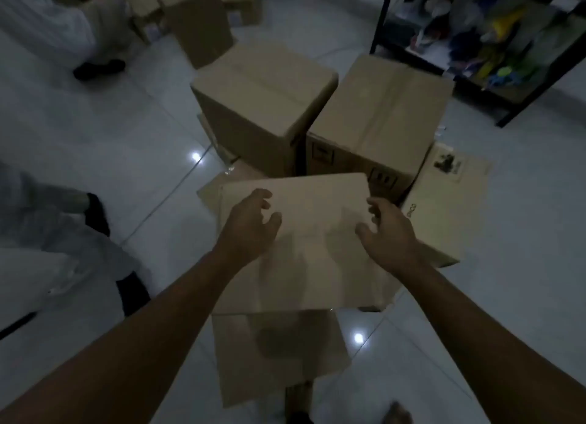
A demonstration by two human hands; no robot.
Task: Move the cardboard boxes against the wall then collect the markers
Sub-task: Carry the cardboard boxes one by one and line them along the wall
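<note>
A closed cardboard box (pixel 314 249) stands on the white tiled floor right below me. My left hand (pixel 250 223) hovers over its top left part with fingers spread and holds nothing. My right hand (pixel 387 227) hovers over its top right part, also spread and empty. Behind it stand two more closed boxes side by side, a left box (pixel 263 103) and a taped right box (pixel 383 112). A lower flat box (pixel 450 201) lies at the right, partly under the others. No markers can be seen in this dim view.
More cardboard boxes (pixel 196 20) are stacked at the back. A black metal shelf (pixel 494 39) with coloured items stands at the back right. Another person's legs in light trousers and dark shoes (pixel 98 214) are at the left, and a further one (pixel 98 68) at the top left.
</note>
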